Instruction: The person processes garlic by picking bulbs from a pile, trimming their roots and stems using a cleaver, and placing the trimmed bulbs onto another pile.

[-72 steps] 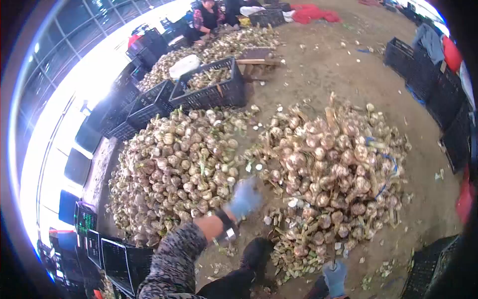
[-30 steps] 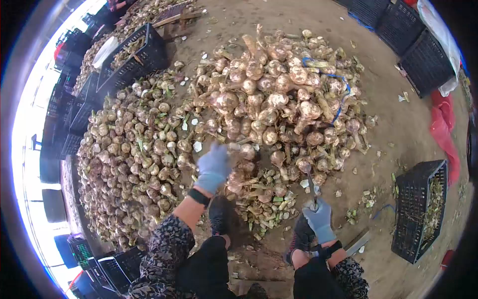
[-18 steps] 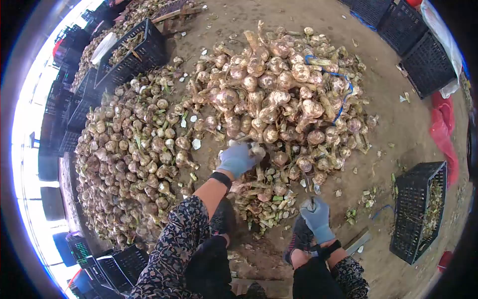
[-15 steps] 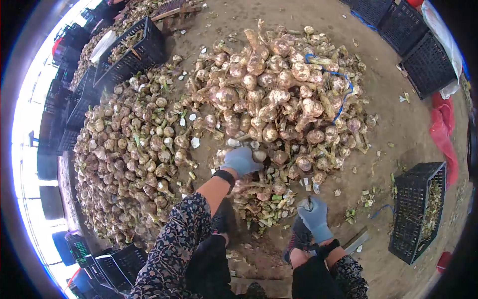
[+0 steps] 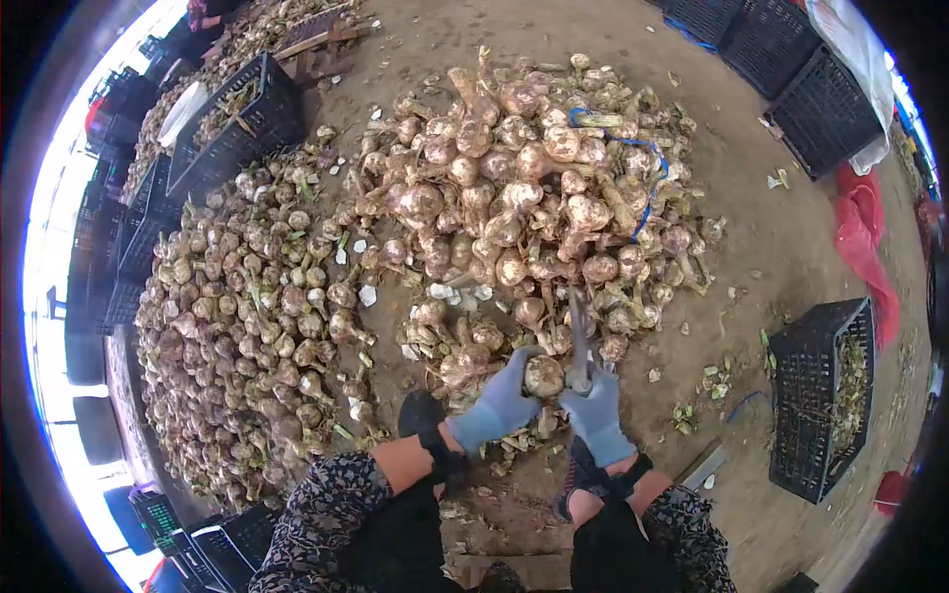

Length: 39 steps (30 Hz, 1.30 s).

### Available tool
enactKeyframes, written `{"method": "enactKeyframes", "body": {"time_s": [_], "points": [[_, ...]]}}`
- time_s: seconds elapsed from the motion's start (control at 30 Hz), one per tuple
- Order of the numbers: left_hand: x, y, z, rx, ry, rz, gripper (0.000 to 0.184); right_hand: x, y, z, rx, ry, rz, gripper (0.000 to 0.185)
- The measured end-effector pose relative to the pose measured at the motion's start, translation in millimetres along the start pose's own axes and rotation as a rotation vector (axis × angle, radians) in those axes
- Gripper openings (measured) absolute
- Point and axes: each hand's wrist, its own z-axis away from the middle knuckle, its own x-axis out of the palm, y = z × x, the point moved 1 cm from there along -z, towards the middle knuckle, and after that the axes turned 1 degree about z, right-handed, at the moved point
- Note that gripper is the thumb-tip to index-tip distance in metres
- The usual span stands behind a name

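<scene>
My left hand [image 5: 499, 405], in a grey-blue glove, is closed around a round garlic bulb [image 5: 544, 377], with the thumb on its upper side. Just to the right, my gloved right hand [image 5: 596, 407] grips a long, narrow metal cutting tool [image 5: 577, 331], whose exact kind is hard to make out. Its blade points away from me, towards the big heap of garlic with stalks [image 5: 524, 178]. Both hands are close together, above the near edge of that heap. Cut stalk pieces lie on the ground beneath them.
A pile of trimmed garlic bulbs [image 5: 237, 336] spreads over the left side. A black plastic crate [image 5: 806, 405] with scraps stands tilted at right. More black crates [image 5: 825, 109] line the upper right, near red netting [image 5: 862, 227]. A blue cord [image 5: 657, 178] lies across the heap.
My left hand has come back from the heap, now with a garlic bulb in it. My right hand has moved slightly up and left, beside the bulb, with the tool's blade now pointing forward.
</scene>
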Motion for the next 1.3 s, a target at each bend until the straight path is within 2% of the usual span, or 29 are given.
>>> {"method": "enactKeyframes", "body": {"time_s": [0.03,0.07,0.1,0.17,0.2,0.23,0.3,0.33,0.37,0.47,0.57,0.6,0.67,0.73,0.77,0.8,0.83,0.87,0.93,0.97,1.03,1.1,1.17,1.2,1.23,1.27,1.3], "points": [[-0.5,-1.9,2.9,0.042,0.016,0.222,0.071,4.2,-2.1,1.3,-0.147,0.042,0.265,0.029],[-1.9,-3.6,4.9,0.075,-0.035,0.532,0.073,6.5,-2.7,4.2,-0.102,0.037,0.275,0.033],[-2.9,-4.9,7.4,0.076,-0.036,0.534,0.073,8.0,-2.2,5.9,-0.102,0.038,0.277,0.033],[-14.7,10.9,17.8,0.060,-0.022,0.489,0.075,14.3,-0.1,9.2,-0.234,-0.037,0.374,0.033],[-11.3,-17.6,13.1,0.205,0.065,0.249,0.073,15.4,10.0,9.0,-0.401,-0.054,0.433,0.031],[-10.1,-30.1,11.8,0.204,0.067,0.247,0.073,15.6,-0.2,10.7,-0.402,-0.056,0.431,0.031],[-9.0,-44.0,11.5,0.005,-0.057,0.775,0.072,15.4,-32.8,18.6,-0.457,-0.278,0.882,0.031],[-19.9,-25.8,17.8,0.099,0.049,0.541,0.067,16.3,-38.1,20.9,-0.457,-0.279,0.882,0.031],[-22.4,-27.5,17.4,0.097,0.050,0.541,0.067,18.1,-42.1,23.2,-0.497,-0.305,0.934,0.031],[-32.3,-25.8,23.0,0.096,0.088,0.219,0.060,22.3,-42.0,24.7,-0.554,-0.329,0.978,0.030],[-35.1,-26.0,35.9,0.151,0.007,0.206,0.062,24.7,-36.8,21.9,-0.568,-0.335,0.965,0.030],[-27.2,-40.4,37.0,0.151,-0.042,0.491,0.066,25.3,-36.0,21.0,-0.568,-0.346,0.960,0.031],[-22.3,-50.0,34.7,0.149,-0.092,0.776,0.071,24.3,-37.3,19.3,-0.571,-0.385,0.997,0.031],[-18.7,-59.3,32.0,-0.062,-0.127,1.011,0.074,23.5,-42.6,17.7,-0.573,-0.422,1.035,0.033],[-16.3,-69.6,30.7,-0.061,-0.126,1.010,0.074,23.1,-48.1,15.7,-0.547,-0.448,1.033,0.031],[-12.1,-84.4,31.7,-0.185,-0.140,1.181,0.071,23.0,-50.5,15.4,-0.520,-0.473,1.029,0.030],[-14.7,-78.7,35.7,-0.248,-0.148,1.262,0.069,21.8,-44.5,13.4,-0.520,-0.473,1.026,0.030],[-17.6,-72.4,39.8,-0.313,-0.151,1.344,0.068,16.7,-30.4,6.5,-0.444,-0.382,1.022,0.028],[-48.3,16.0,63.0,0.396,0.052,0.027,0.060,-17.8,9.7,-18.8,-0.232,-0.205,1.062,0.024],[-54.4,38.6,70.7,0.471,0.038,-0.042,0.074,-40.9,28.4,-28.6,-0.090,-0.125,1.099,0.022],[-58.2,43.6,65.5,0.375,0.138,0.033,0.070,-51.9,4.5,-16.9,-0.112,-0.076,1.042,0.021],[-61.2,45.6,55.8,0.323,0.250,0.056,0.059,-56.4,-22.0,-6.7,-0.139,-0.015,1.008,0.020],[-52.9,22.8,49.6,0.377,0.283,0.037,0.061,-26.6,-41.7,5.2,-0.469,-0.029,0.949,0.022],[-45.8,8.0,46.8,0.322,0.242,0.165,0.063,-15.3,-51.4,12.0,-0.468,-0.029,0.945,0.022],[-42.9,1.0,45.0,0.267,0.196,0.289,0.065,-3.7,-61.8,18.9,-0.530,-0.148,0.908,0.025],[-46.0,3.9,44.2,0.406,0.164,0.036,0.071,5.2,-68.9,24.3,-0.590,-0.266,0.870,0.029],[-44.8,5.7,46.9,0.404,0.160,0.035,0.071,10.8,-72.5,27.6,-0.587,-0.264,0.868,0.029]]}}
